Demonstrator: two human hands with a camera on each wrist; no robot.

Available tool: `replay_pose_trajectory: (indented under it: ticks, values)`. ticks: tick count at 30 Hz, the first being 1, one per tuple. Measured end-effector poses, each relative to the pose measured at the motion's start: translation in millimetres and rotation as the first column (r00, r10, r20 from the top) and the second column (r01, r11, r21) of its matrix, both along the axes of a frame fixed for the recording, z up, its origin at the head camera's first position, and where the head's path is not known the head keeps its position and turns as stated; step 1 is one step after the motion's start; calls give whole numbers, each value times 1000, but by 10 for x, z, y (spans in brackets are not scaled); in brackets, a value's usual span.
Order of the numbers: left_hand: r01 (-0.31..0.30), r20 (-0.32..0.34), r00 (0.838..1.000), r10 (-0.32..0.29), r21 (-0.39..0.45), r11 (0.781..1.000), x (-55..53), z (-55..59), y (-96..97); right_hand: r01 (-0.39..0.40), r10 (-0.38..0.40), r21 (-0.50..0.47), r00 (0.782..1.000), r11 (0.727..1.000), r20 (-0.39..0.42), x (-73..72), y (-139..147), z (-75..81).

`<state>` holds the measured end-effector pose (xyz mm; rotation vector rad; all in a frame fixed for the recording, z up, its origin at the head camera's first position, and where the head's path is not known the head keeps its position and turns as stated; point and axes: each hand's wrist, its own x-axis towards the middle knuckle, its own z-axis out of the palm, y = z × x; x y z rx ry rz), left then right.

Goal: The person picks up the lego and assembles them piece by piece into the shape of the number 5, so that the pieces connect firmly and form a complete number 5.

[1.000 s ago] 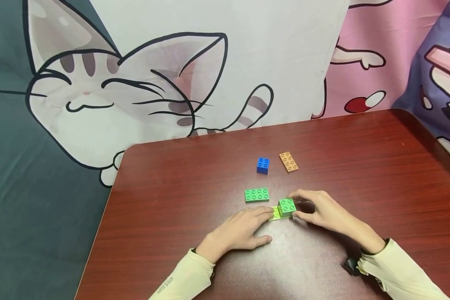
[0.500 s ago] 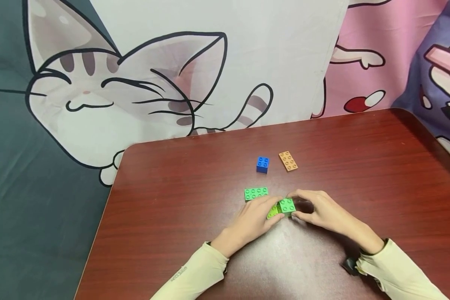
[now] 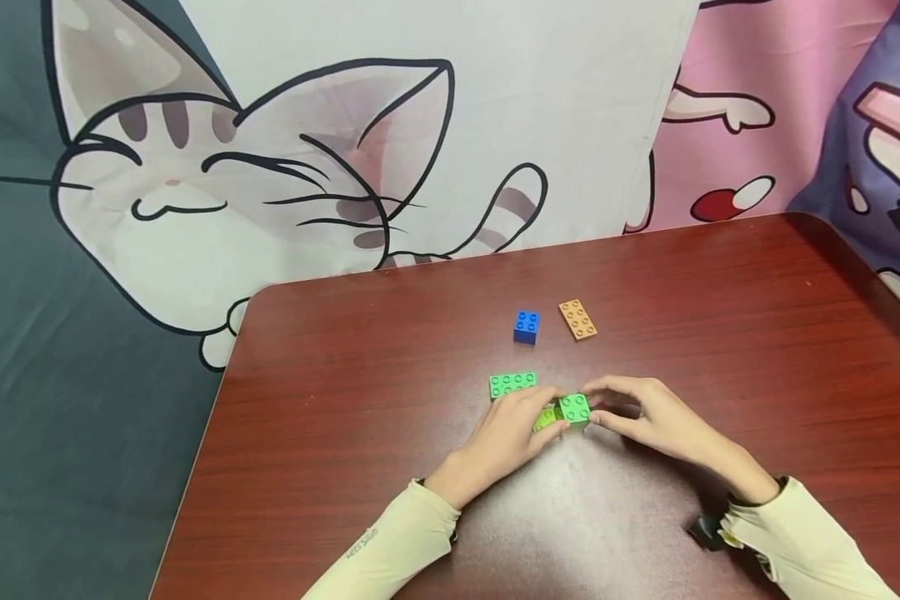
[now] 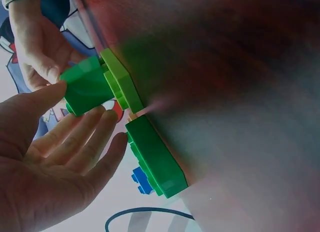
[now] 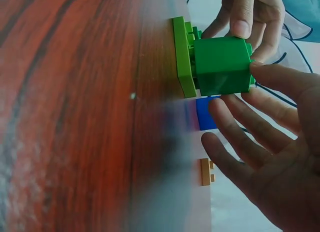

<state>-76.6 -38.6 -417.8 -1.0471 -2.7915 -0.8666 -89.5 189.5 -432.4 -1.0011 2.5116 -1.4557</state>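
A green two-by-two toy brick [image 3: 573, 408] stands on the right part of a thin lime plate [image 3: 546, 417]. My left hand [image 3: 495, 433] pinches this brick, thumb at its near side and fingers behind. In the right wrist view the brick [image 5: 222, 64] sits over the plate's studs [image 5: 184, 57]; how firmly it is seated I cannot tell. Beside it, my right hand [image 3: 663, 421] has its fingers mostly straight, its thumb tip close to the brick's right side. Behind my left fingers lies a longer green brick [image 3: 512, 383], partly covered.
Farther back on the brown table [image 3: 345, 375] are a blue two-by-two brick [image 3: 526, 327] and a flat orange plate [image 3: 577, 319]. A cartoon cat backdrop [image 3: 307, 167] hangs behind the table. A small black device [image 3: 707, 531] is at my right sleeve.
My left hand has come forward from the lime plate's left end and now pinches the green brick. My right hand has shifted slightly right, its thumb leaving the brick's near corner.
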Motion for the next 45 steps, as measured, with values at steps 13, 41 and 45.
replay_pose_trajectory:
  ticks: [13,41,45]
  values:
    - [-53,78,996,51,19,998,-14,1,-8,23,-23,4,998,1000,-50,-37,-17,-20]
    - [-106,117,987,105,2,994,14,5,21,51,-43,74,993,996,-108,-54,-8,-16]
    - [-89,114,989,92,-31,996,11,21,25,82,-73,81,991,993,-110,-22,-10,-31]
